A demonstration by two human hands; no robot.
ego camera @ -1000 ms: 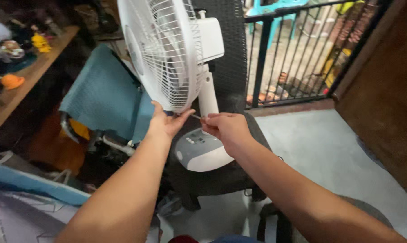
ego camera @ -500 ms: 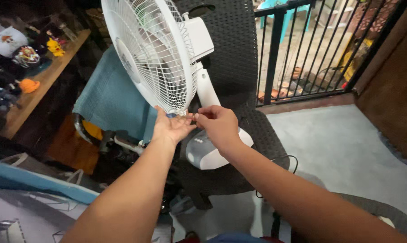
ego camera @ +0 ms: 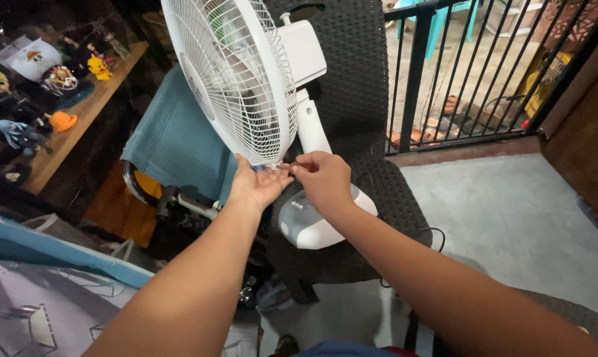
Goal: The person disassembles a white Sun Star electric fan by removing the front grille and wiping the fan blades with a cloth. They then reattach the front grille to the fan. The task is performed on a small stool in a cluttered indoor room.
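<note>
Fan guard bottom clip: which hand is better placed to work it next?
Probably right. The right hand pinches at the bottom rim of the fan guard with its fingertips; the left hand lies palm-up beneath, cupping rather than gripping.

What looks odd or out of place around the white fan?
The white electric fan stands on the seat of a black woven chair, not on the floor, and it leans to the left. Both hands, left hand and right hand, meet at the bottom edge of its grille. Nothing looks spilled or broken.
</note>
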